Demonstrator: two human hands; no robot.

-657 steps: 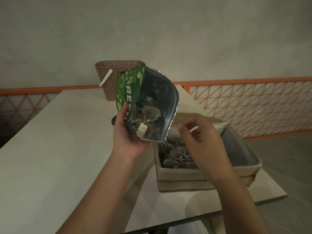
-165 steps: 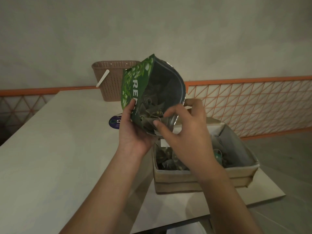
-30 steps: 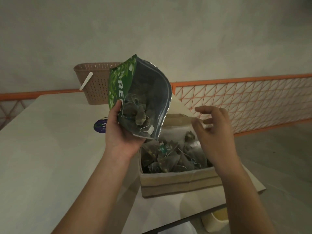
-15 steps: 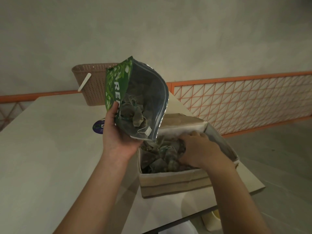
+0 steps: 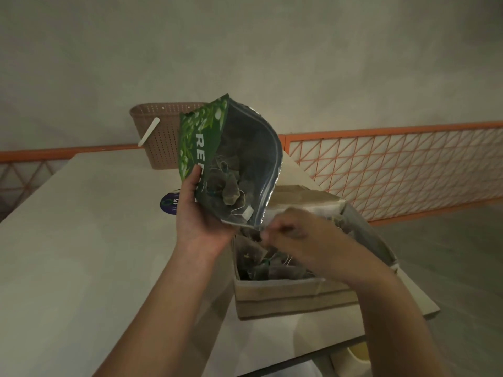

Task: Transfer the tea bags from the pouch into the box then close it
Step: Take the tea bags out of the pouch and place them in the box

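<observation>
Currently our left hand point(image 5: 198, 216) grips the green foil pouch point(image 5: 217, 148), mouth tilted toward 5 o'clock over the open tan cardboard box point(image 5: 288, 295). Our right hand point(image 5: 304, 238), fingers curled, hovers above grey tea bags point(image 5: 261, 265) inside; whether it pinches anything we cannot tell.

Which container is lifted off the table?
The green pouch, held up by the left hand; the box and basket sit on the table.

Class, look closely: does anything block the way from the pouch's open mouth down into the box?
Nothing visible does. The pouch, held by the left hand, opens just above the box, whose lid is open. Only the right hand is between them.
</observation>
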